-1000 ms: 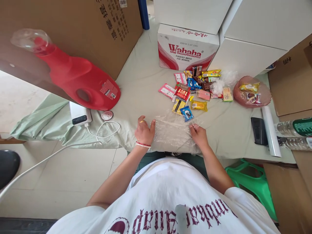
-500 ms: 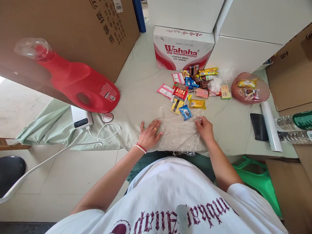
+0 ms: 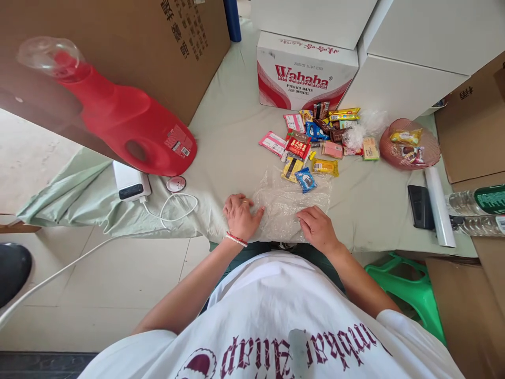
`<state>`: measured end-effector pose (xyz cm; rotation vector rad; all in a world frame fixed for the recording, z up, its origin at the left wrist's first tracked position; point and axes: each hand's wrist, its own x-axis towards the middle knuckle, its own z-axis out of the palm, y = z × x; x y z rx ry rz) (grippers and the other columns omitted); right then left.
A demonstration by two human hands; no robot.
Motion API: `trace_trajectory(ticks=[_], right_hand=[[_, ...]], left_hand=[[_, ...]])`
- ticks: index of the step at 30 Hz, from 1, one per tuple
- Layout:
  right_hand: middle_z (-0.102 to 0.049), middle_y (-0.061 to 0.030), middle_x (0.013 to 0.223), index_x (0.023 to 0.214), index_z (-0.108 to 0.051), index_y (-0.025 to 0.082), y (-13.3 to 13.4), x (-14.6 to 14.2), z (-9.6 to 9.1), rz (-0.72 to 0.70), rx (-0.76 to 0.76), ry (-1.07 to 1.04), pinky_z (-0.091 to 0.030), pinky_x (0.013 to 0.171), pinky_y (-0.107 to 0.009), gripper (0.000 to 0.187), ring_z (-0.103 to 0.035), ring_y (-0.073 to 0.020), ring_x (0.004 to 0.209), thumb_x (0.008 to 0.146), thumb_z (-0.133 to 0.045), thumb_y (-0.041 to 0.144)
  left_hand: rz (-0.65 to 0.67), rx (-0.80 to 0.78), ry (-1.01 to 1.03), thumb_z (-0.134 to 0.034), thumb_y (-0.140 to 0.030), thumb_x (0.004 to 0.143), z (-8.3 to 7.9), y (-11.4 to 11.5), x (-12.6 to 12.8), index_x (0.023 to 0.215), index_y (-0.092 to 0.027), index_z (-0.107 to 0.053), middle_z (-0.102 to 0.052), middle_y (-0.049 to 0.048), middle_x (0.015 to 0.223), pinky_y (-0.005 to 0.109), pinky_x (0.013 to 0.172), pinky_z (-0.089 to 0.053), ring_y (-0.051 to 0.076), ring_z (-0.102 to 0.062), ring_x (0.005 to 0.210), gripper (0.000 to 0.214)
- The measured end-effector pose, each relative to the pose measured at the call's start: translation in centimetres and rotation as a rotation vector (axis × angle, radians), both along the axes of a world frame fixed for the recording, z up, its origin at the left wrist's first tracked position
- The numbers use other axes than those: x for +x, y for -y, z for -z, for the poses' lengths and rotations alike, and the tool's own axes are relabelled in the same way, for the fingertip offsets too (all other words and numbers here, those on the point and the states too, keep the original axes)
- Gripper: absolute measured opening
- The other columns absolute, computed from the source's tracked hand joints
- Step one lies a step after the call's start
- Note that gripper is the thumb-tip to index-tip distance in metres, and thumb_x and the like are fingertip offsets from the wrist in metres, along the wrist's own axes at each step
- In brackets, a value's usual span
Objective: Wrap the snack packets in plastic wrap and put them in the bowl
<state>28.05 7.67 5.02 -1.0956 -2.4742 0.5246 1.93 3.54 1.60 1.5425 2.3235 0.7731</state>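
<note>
A clear, crinkled plastic bag or sheet (image 3: 278,210) lies spread on the cloth in front of me. At its left edge rests my left hand (image 3: 240,217), palm down, with the fingers loosely bent and the thumb apart, holding nothing. My right hand (image 3: 319,229) lies palm down over the right part of the plastic, its fingers reaching left across it and touching it; no grip shows. Just beyond the plastic are a small blue packet (image 3: 306,180), a yellow packet (image 3: 325,167) and a yellow-and-black packet (image 3: 292,168).
Several wrapped snacks (image 3: 299,146) are heaped before a Wahaba-style water carton (image 3: 305,79). A pink glass bowl (image 3: 428,145) holds packets. Left stand a red jug (image 3: 145,131) and a white power bank (image 3: 130,181) with cable. Right lie a white roll (image 3: 440,210), a black object (image 3: 420,206) and bottles (image 3: 489,200).
My right hand has moved left and nearer me over the plastic, leaving its far right edge. The left hand's fingers have bent more. The plastic lies flatter at its near edge.
</note>
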Motion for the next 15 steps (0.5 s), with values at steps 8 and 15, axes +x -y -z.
trace_trajectory(ticks=[8,15], right_hand=[[-0.046,-0.0146,0.165,0.153,-0.059,0.02,-3.5,-4.4,1.7,-0.136,-0.016,0.15,-0.038,0.122,-0.057,0.052,-0.04,-0.035,0.15,0.107,-0.051,0.042],[-0.042,-0.0117,0.169,0.161,-0.049,0.023,-4.1,-4.4,4.6,-0.078,-0.047,0.146,-0.027,0.129,-0.056,0.061,-0.04,-0.0306,0.155,0.107,-0.05,0.052]], left_hand=[[0.065,0.011,0.78,-0.062,-0.047,0.092,-2.4,0.0,1.8,0.093,-0.025,-0.049,-0.066,0.0002,0.086,0.028,0.058,-0.048,0.014,-0.064,0.06,0.025],[-0.104,-0.233,1.107,-0.088,-0.057,0.063,-2.4,3.1,-1.7,0.103,-0.022,-0.056,-0.046,-0.0141,0.054,0.02,0.043,-0.028,0.007,-0.04,0.04,0.063]])
